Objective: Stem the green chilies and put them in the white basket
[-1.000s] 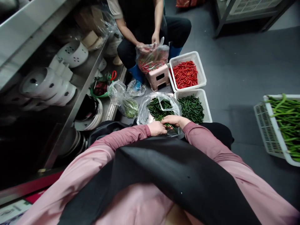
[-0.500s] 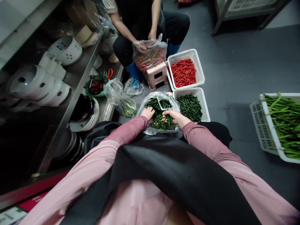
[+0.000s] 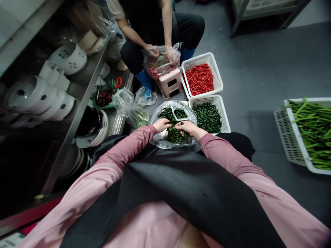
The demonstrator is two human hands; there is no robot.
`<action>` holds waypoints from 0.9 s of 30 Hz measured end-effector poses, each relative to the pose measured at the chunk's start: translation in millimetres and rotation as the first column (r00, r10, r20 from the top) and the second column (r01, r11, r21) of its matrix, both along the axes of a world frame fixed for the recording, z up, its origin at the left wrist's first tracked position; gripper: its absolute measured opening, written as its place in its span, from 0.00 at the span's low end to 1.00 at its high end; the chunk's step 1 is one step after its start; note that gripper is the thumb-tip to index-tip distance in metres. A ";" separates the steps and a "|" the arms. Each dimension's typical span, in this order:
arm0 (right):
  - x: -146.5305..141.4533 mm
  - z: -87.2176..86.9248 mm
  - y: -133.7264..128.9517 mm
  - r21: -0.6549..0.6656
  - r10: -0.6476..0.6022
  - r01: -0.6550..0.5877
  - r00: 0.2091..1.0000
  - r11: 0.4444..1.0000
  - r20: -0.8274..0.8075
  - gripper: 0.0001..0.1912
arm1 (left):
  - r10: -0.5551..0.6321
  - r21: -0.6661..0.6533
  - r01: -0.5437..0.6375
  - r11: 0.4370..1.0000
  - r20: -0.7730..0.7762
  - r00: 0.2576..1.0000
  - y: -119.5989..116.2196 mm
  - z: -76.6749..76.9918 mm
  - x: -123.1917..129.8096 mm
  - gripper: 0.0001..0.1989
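A clear plastic bag (image 3: 157,139) stands spread wide in front of me, with dark green chilies (image 3: 170,113) heaped inside and a pile of small green stem pieces (image 3: 176,136) nearer to me. Over its middle, my left hand (image 3: 162,125) is closed, its fingertips pinching what looks like a green chili. My right hand (image 3: 188,127) faces it, fingers curled round a few green chilies. The fingertips of both hands nearly meet. Just right of the bag sits a white basket (image 3: 224,112) of green chilies.
A second white basket (image 3: 218,74) holds red chilies. Opposite, a person (image 3: 144,20) has both hands at a clear bag (image 3: 161,63) on a pink stool (image 3: 169,82). Metal shelving (image 3: 85,86) with white pots runs along the left; a basket of green beans (image 3: 294,137) stands far right.
My left hand has come up from the chilies, and its fingers have closed in a pinch close to my right fingertips. The other person's hand has moved down into their bag.
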State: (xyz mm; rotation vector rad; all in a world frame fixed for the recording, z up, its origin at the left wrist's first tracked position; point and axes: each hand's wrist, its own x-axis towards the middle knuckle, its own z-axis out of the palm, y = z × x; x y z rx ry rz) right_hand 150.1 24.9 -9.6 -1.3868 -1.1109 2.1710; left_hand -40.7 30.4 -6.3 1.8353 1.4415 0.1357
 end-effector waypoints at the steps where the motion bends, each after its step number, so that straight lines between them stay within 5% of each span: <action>1: -1.2 0.9 -1.0 0.005 -0.008 0.008 0.999 1.000 -0.035 0.11 | 0.053 -0.098 -0.046 0.994 0.067 0.996 0.6 5.8 1.0 0.11; 6: -4.8 4.0 -2.5 0.061 -0.132 0.151 0.961 0.987 -0.241 0.14 | 0.387 -0.510 -0.163 0.844 0.370 0.844 -5.2 21.2 12.0 0.16; 10: -4.0 9.0 0.8 0.005 -0.185 0.198 0.922 0.980 -0.341 0.15 | 0.559 -0.659 -0.121 0.743 0.510 0.653 -12.3 23.6 22.8 0.19; 13: -1.5 13.7 4.1 -0.031 -0.327 0.339 0.875 0.940 -0.356 0.15 | 0.614 -0.652 -0.167 0.740 0.553 0.563 -19.7 23.3 29.4 0.21; 16: 2.3 13.9 6.4 -0.134 -0.457 0.439 0.822 0.888 -0.340 0.15 | 0.612 -0.636 -0.201 0.746 0.534 0.583 -29.3 20.0 33.5 0.23; 24: 5.4 6.8 13.6 -0.153 -0.588 0.585 0.689 0.796 -0.423 0.16 | 0.624 -0.674 -0.075 0.735 0.630 0.463 -43.9 8.0 37.4 0.22; 27: 6.6 11.5 9.6 -0.202 -0.539 0.508 0.703 0.837 -0.463 0.16 | 0.614 -0.664 -0.047 0.746 0.660 0.433 -50.0 8.7 43.1 0.21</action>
